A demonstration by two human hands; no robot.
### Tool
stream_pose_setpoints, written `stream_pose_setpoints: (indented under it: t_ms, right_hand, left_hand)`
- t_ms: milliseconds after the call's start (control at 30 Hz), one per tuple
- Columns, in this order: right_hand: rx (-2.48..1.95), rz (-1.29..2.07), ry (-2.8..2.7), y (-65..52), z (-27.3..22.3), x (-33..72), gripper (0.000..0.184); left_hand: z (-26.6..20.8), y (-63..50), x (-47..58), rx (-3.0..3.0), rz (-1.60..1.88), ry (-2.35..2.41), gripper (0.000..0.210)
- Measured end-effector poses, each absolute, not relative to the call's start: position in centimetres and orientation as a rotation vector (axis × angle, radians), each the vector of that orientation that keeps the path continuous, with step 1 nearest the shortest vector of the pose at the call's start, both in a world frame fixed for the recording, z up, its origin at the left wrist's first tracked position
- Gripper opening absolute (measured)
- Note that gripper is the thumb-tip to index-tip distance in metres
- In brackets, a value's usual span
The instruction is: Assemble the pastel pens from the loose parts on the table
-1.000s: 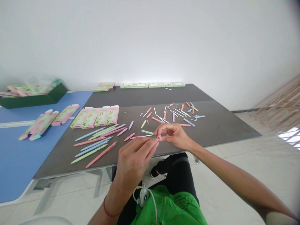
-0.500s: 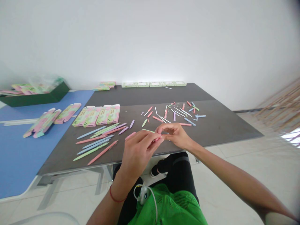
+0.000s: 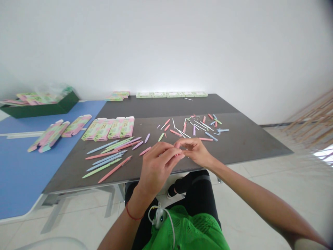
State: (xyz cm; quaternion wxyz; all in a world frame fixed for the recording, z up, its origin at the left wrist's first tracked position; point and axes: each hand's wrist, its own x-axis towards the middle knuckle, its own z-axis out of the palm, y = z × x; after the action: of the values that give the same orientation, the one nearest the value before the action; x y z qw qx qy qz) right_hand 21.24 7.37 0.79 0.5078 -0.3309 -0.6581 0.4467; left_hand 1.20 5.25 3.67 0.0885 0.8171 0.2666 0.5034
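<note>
Above the table's front edge, my left hand point(image 3: 157, 166) is closed around a small pink pen part point(image 3: 176, 155), mostly covered by the fingers. My right hand point(image 3: 196, 151) meets it there, thumb and forefinger pinched at the end of that part; what lies between those tips is hidden. Left of my hands lie several assembled pens point(image 3: 114, 170) in pink, blue, green and purple. A pink pen barrel piece point(image 3: 145, 151) rests close by my left hand. Beyond my right hand are scattered white refills point(image 3: 199, 125), coloured barrel pieces point(image 3: 210, 136) and clips point(image 3: 223, 130).
Pastel pen boxes point(image 3: 126, 127) stand in a row at the left of the dark table point(image 3: 247, 139). More boxes point(image 3: 159, 94) line the back edge. Flattened cartons point(image 3: 49, 135) and a dark green bin point(image 3: 39, 109) sit on the blue table point(image 3: 15, 173).
Both hands have shifted very slightly right, still together. Less of the pink part shows between the fingers now, and the green piece behind them is no longer visible.
</note>
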Motion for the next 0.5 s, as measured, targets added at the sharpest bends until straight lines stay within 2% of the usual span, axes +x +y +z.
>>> stream_pose_setpoints:
  t_ms: [500]
  right_hand:
    - [-0.827, 1.037, -1.598, 8.13, 0.64, 21.41, 0.017]
  left_hand:
    - [3.19, 5.75, 1.19, 2.455, 1.484, 0.831, 0.01]
